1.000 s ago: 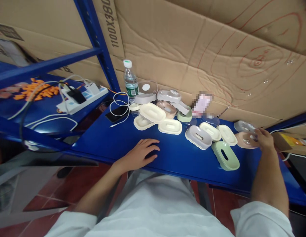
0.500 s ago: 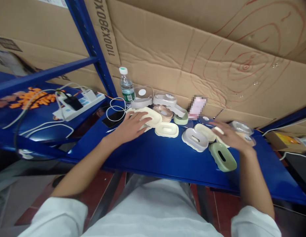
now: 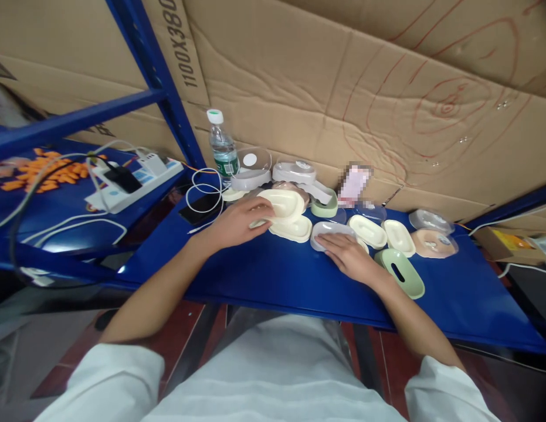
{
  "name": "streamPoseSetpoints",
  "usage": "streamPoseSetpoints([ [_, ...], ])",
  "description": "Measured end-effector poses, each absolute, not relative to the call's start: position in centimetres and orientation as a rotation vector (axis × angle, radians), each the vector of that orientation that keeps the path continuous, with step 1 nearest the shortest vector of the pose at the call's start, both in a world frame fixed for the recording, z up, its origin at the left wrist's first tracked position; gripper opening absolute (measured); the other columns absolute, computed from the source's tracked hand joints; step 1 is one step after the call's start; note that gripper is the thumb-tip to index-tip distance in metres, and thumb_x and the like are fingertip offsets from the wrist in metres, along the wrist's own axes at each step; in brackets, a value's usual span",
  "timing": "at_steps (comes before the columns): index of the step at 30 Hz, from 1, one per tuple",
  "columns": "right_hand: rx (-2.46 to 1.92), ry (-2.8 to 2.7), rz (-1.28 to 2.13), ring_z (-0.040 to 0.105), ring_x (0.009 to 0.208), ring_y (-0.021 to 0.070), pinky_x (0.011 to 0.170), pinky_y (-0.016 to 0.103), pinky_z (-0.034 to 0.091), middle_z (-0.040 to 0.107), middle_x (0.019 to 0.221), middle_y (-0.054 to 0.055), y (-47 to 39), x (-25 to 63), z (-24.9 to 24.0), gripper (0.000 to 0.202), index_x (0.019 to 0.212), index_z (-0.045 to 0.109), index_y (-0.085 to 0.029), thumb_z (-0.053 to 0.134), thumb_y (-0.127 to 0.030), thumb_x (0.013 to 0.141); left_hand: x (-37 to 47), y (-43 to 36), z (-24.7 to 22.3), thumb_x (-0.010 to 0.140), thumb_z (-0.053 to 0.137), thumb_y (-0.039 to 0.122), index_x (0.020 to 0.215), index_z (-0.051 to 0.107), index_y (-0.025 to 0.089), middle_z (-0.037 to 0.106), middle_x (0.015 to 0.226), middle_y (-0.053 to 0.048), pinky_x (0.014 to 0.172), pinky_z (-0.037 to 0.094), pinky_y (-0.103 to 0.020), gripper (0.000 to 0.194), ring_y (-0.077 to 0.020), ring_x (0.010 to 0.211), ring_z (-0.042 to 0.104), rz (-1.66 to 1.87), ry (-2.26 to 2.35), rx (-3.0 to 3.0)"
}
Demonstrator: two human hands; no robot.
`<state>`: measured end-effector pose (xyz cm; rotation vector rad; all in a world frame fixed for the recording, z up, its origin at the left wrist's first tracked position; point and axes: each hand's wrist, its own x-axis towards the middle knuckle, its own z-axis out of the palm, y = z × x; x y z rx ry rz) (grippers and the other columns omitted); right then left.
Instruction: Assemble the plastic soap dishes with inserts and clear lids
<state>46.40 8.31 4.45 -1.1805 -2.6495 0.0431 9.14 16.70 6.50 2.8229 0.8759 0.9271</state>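
Several oval plastic soap dishes in cream, grey, green and pink lie on a blue shelf (image 3: 277, 275). My left hand (image 3: 237, 220) grips a cream soap dish (image 3: 284, 203) that rests on top of the pile. My right hand (image 3: 349, 255) lies flat on a light grey soap dish (image 3: 328, 230), covering most of it. Just to the right of that hand are two cream dishes (image 3: 366, 230) and a green dish (image 3: 400, 272). A pink dish (image 3: 433, 242) sits further right.
A water bottle (image 3: 222, 146), a phone with a coiled white cable (image 3: 204, 202) and clear-lidded dishes (image 3: 294, 171) stand at the back. A power strip (image 3: 136, 179) lies on the left shelf. Cardboard walls the rear, and a blue upright post (image 3: 160, 82) rises at the left.
My left hand went from the bare shelf up onto the cream dish in the pile. My right hand came left from the pink dish to the grey dish.
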Motion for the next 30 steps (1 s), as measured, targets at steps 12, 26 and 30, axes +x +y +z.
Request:
streamPoseSetpoints([
  [12, -1.259, -2.302, -0.208, 0.071, 0.129, 0.0306, 0.105, 0.051, 0.058, 0.074, 0.143, 0.009, 7.8, 46.6, 4.9, 0.054, 0.162, 0.054, -0.027, 0.044, -0.018, 0.110, 11.6, 13.6, 6.0, 0.106, 0.056, 0.032, 0.110, 0.075, 0.022, 0.077, 0.106, -0.007, 0.096, 0.058, -0.038, 0.022, -0.0221, 0.099, 0.072, 0.915, 0.757, 2.900],
  [26, -1.108, -2.399, -0.197, 0.071, 0.127, 0.0298, 0.102, 0.048, 0.060, 0.073, 0.144, 0.011, 7.1, 43.0, 2.6, 0.060, 0.168, 0.046, -0.027, 0.043, -0.015, 0.109, 9.3, 7.6, 3.5, 0.099, 0.069, 0.020, 0.118, 0.069, 0.025, 0.071, 0.119, -0.007, 0.105, 0.055, -0.039, 0.020, -0.0262, 0.114, 0.070, 0.403, 0.715, 2.765],
  [30, -0.968, -2.428, -0.104, 0.070, 0.128, 0.0282, 0.106, 0.046, 0.059, 0.072, 0.146, 0.009, 5.8, 40.9, 2.8, 0.060, 0.169, 0.044, -0.029, 0.048, -0.017, 0.110, 7.0, 4.8, 1.8, 0.103, 0.068, 0.027, 0.149, 0.057, 0.031, 0.053, 0.157, -0.014, 0.123, 0.047, -0.056, 0.047, -0.0349, 0.149, 0.051, 0.727, 1.025, 2.595],
])
